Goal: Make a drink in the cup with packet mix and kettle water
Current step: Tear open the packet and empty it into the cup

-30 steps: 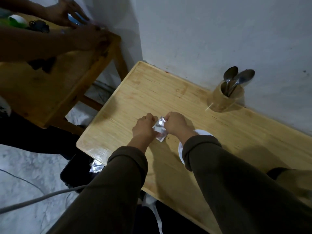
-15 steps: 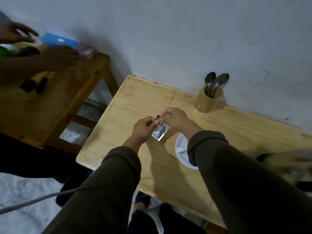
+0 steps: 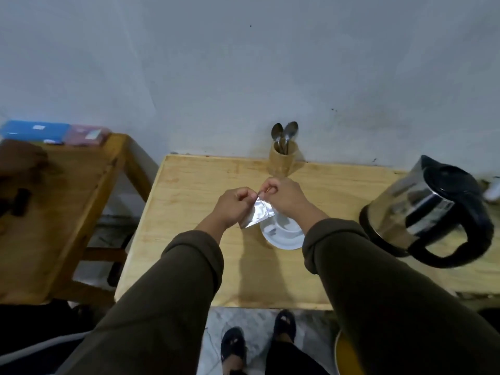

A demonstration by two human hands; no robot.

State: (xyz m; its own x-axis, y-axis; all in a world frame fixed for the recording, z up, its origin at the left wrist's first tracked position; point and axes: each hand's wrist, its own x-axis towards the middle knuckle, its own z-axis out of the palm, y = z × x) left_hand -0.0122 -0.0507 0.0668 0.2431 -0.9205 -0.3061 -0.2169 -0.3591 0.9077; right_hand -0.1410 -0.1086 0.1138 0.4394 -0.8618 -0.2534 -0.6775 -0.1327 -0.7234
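Table (image 3: pixel 189 266) front half bare; kettle (image 3: pixel 430 212) right. Left hand (image 3: pixel 234 207), right hand (image 3: pixel 284 197) both pinch packet (image 3: pixel 258 215) top edge, above cup (image 3: pixel 284 230).

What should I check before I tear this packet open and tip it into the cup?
1. Both hands grip the foil packet at its top edge: left hand, right hand. Ok.
2. Packet held above the white cup: ok.
3. Cup sits on its saucer: ok.
4. Packet torn open: cannot tell.
5. Kettle on the table, to the right: ok.
6. Spoons upright in the wooden holder: ok.
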